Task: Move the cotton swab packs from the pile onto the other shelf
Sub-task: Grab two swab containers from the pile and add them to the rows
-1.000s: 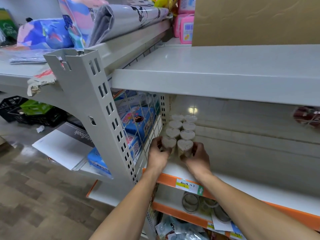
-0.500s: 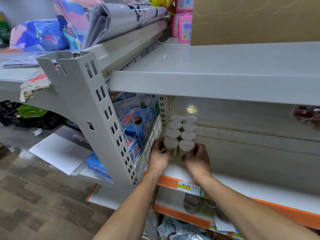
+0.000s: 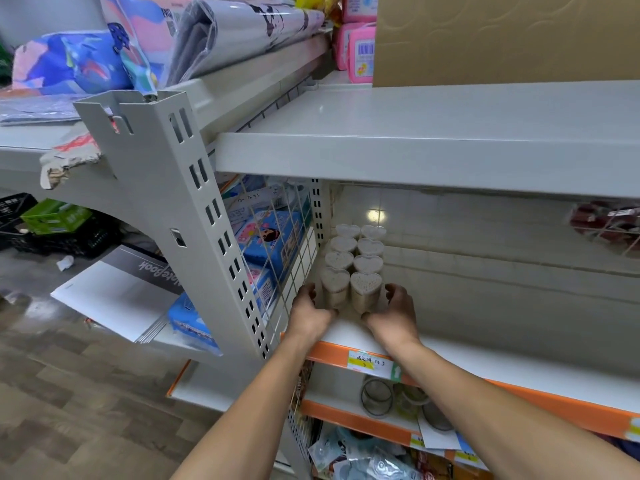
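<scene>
You face a white shelf [image 3: 485, 358] with an orange edge whose handwritten price tag [image 3: 369, 364] is unreadable. Heart-topped cotton swab packs [image 3: 353, 261] stand upright in two rows running away from you. Your left hand [image 3: 309, 311] and right hand [image 3: 393, 311] curl loosely beside the front pair; whether they touch is unclear.

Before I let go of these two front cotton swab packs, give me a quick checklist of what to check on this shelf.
1. Front packs upright on the shelf: ok, the left front pack and right front pack stand level.
2. Lined up with the rows behind: ok, two straight columns.
3. Left hand free to withdraw: ok, it rests beside its pack; the wire grid is close.
4. Right hand free to withdraw: ok, open shelf to its right.
5. Packs set back from the orange edge: ok.
6. Headroom under the upper shelf: ok.
</scene>
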Action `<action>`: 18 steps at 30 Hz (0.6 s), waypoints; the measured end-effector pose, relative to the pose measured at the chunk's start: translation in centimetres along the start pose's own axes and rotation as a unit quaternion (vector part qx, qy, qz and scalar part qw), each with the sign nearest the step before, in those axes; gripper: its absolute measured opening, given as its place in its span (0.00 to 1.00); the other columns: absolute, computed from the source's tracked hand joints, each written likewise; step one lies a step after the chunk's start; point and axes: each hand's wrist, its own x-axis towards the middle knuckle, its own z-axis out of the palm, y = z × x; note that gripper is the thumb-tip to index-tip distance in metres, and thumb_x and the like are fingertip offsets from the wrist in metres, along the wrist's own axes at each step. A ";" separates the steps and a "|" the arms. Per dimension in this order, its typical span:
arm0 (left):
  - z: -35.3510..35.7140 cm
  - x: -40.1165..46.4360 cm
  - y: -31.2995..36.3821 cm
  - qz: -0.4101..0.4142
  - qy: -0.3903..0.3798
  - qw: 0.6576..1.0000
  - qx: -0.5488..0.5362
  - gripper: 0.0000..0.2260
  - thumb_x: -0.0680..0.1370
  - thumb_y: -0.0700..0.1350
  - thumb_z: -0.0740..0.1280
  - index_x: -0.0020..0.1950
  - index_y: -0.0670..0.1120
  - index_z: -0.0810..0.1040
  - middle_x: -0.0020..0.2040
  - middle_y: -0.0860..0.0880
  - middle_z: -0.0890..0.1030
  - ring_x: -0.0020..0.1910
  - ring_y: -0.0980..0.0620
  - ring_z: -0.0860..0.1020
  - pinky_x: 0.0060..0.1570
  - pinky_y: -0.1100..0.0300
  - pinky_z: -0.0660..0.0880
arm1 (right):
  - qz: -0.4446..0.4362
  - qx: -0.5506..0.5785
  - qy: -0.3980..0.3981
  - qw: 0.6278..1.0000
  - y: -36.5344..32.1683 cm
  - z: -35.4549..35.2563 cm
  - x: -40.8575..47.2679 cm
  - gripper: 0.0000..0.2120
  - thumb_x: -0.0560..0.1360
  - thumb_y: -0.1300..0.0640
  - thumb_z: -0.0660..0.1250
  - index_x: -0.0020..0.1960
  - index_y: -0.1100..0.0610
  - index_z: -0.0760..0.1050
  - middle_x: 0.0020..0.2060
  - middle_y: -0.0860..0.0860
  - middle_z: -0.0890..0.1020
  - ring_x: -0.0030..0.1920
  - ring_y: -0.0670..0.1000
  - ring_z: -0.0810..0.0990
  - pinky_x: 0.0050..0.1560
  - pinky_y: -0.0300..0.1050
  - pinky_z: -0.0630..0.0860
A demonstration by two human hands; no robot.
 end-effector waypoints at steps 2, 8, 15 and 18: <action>0.1 -0.5 0.0 -0.014 0.006 1.000 0.021 0.34 0.71 0.36 0.73 0.75 0.44 0.65 0.71 0.43 0.72 0.69 0.45 0.72 0.67 0.54 0.71 | 0.004 -0.009 -0.007 1.000 0.3 -0.5 -0.3 0.37 0.65 0.60 0.75 0.72 0.59 0.66 0.67 0.58 0.72 0.66 0.58 0.73 0.66 0.50 0.73; 0.0 -2.3 0.5 -0.041 0.034 0.997 0.056 0.27 0.71 0.36 0.71 0.69 0.44 0.70 0.62 0.44 0.77 0.59 0.46 0.76 0.56 0.57 0.75 | 0.022 -0.025 -0.022 0.999 0.6 -2.3 -1.2 0.28 0.70 0.58 0.70 0.70 0.56 0.71 0.66 0.59 0.74 0.64 0.58 0.76 0.61 0.45 0.74; 1.6 -4.3 2.7 -0.059 -0.028 0.990 0.122 0.19 0.69 0.47 0.72 0.57 0.42 0.76 0.52 0.44 0.82 0.52 0.43 0.81 0.56 0.50 0.79 | 0.032 -0.006 -0.020 0.999 0.4 -5.3 -1.5 0.20 0.71 0.59 0.70 0.63 0.53 0.78 0.61 0.54 0.80 0.61 0.54 0.79 0.51 0.35 0.68; 3.6 -5.5 4.0 -0.035 -0.102 0.990 0.090 0.07 0.70 0.45 0.71 0.45 0.47 0.76 0.47 0.44 0.84 0.46 0.45 0.85 0.52 0.47 0.82 | 0.037 -0.009 -0.033 0.999 0.5 -7.4 -1.5 0.15 0.72 0.57 0.71 0.59 0.51 0.81 0.58 0.52 0.83 0.57 0.51 0.80 0.51 0.34 0.68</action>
